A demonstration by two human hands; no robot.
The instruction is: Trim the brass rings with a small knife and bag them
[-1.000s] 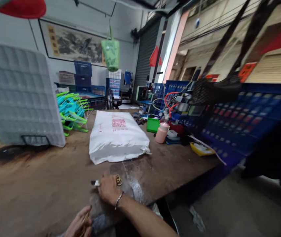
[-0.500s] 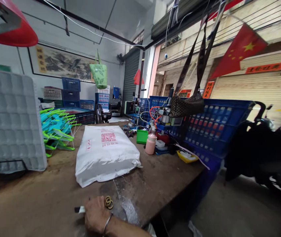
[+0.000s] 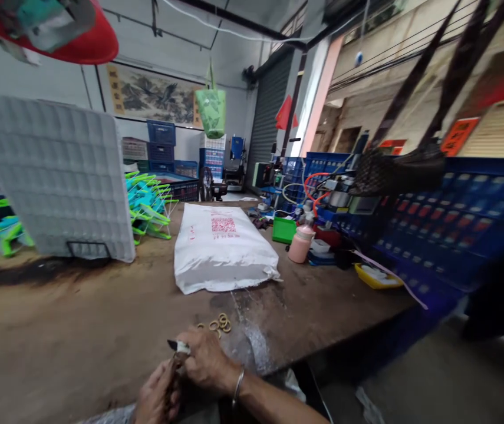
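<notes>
Dark-tipped tool [image 3: 179,347] clamped in right hand [image 3: 206,360], palm down; left hand [image 3: 154,393] curled round brown piece [image 3: 174,368].

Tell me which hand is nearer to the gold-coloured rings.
Right: the right hand is just this side of the rings; the left hand is farther off, lower and leftward in view.

Head view looks forward (and down) across the table [image 3: 75,330].

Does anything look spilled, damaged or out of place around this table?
A dark stain marks the table by the upright ribbed panel, much darker than the surrounding brown; wet or old, I can't tell. A crumpled pale scrap lies on the floor, perhaps dropped litter.
</notes>
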